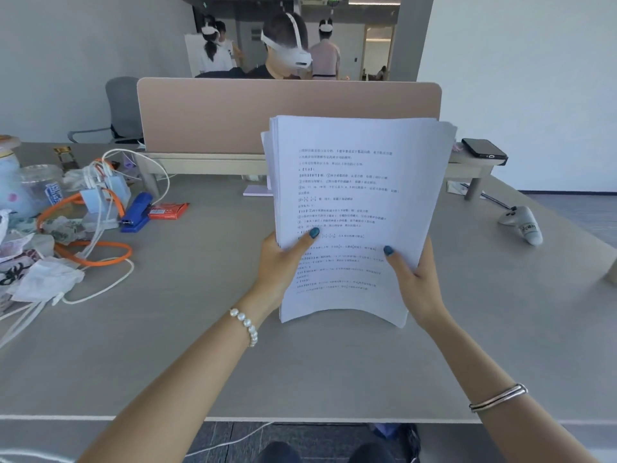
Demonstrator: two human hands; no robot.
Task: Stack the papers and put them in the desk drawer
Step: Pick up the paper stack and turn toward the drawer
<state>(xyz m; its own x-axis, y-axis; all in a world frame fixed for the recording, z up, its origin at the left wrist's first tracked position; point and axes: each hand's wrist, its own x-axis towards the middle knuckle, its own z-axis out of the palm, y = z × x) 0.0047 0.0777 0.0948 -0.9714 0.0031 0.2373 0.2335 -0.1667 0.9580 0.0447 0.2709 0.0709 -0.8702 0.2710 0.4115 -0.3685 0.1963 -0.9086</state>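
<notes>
A thick stack of printed white papers (354,195) stands upright above the grey desk (200,329), its lower edge curled and lifted off the surface. My left hand (282,262) grips the stack's lower left edge, thumb on the front sheet. My right hand (415,272) grips the lower right edge the same way. The sheets' top edges are slightly uneven. No desk drawer is visible.
Clutter fills the left of the desk: orange and white cables (96,252), chargers, a blue stapler (137,212), a red packet (167,210), bags and tissues. A white controller (522,225) lies at the right, a phone (484,152) on the shelf under the beige divider (233,115). People stand behind.
</notes>
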